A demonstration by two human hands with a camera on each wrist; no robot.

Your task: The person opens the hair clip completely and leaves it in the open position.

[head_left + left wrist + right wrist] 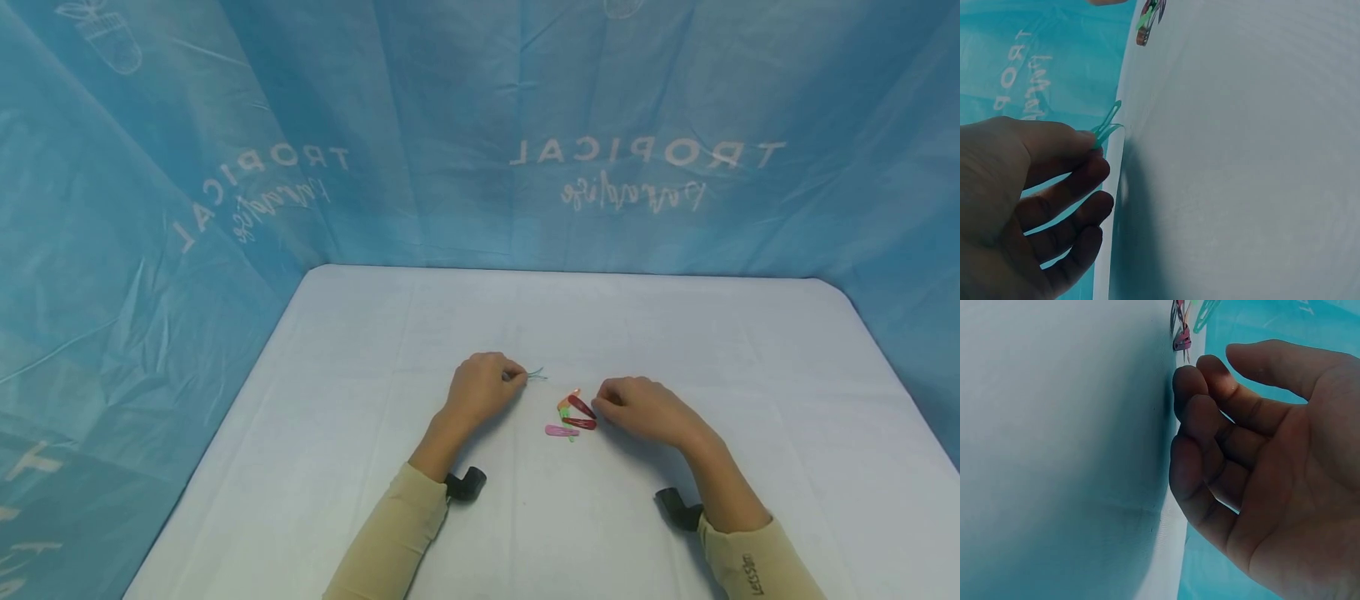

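Teal clip sits pinched in left hand, right hand (loose-fingered) beside red clips.

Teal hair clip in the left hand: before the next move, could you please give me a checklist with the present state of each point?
1. Left hand grips teal hair clip: ok, pinched at the fingertips.
2. Its two arms stand apart: ok, spread in the left wrist view.
3. It is off the table: cannot tell.
4. Right hand is free: ok, nothing seen in its fingers.
5. Loose clips lie separately: not ok, they are bunched together.
6. Pink clip is in sight: ok, at the bunch's left side.
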